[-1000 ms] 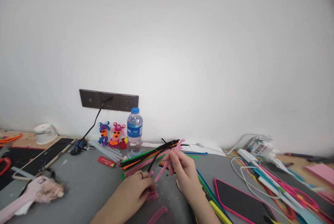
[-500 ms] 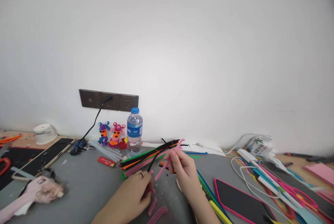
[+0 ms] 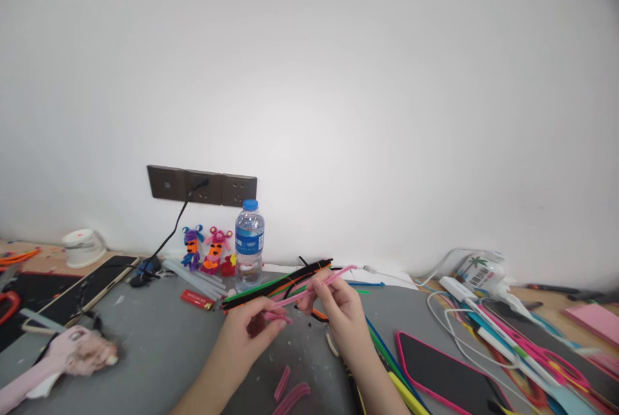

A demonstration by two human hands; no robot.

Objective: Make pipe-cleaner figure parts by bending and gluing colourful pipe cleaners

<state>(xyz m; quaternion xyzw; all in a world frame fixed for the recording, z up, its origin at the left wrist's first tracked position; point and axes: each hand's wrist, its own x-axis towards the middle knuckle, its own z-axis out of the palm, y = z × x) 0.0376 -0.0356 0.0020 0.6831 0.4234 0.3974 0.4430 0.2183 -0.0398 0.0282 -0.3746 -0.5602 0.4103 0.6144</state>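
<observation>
A long pink pipe cleaner (image 3: pixel 294 298) slants across the middle, pinched in the fingers of my right hand (image 3: pixel 336 308). Its left end reaches the fingertips of my left hand (image 3: pixel 244 341), which also grip a short curled pink pipe cleaner (image 3: pixel 278 318). Whether the left fingers press on the long one too, I cannot tell. Below my hands, folded pink pipe cleaner pieces (image 3: pixel 293 397) lie on the grey mat (image 3: pixel 193 357). Behind them is a bundle of black, green and orange pipe cleaners (image 3: pixel 271 290), partly hidden by both hands.
A water bottle (image 3: pixel 249 247) stands at the back beside two small pipe-cleaner figures (image 3: pixel 213 250). At left lie a pink glue gun (image 3: pixel 62 357), clear glue sticks (image 3: pixel 196 278) and a red lighter (image 3: pixel 196 299). Rightward are a pink-edged phone (image 3: pixel 445 373), white cables and pink scissors (image 3: pixel 556 363).
My left hand has risen and come nearer my right, bringing the short curled piece up. The long pink pipe cleaner has tilted flatter, its left end now at the left fingers.
</observation>
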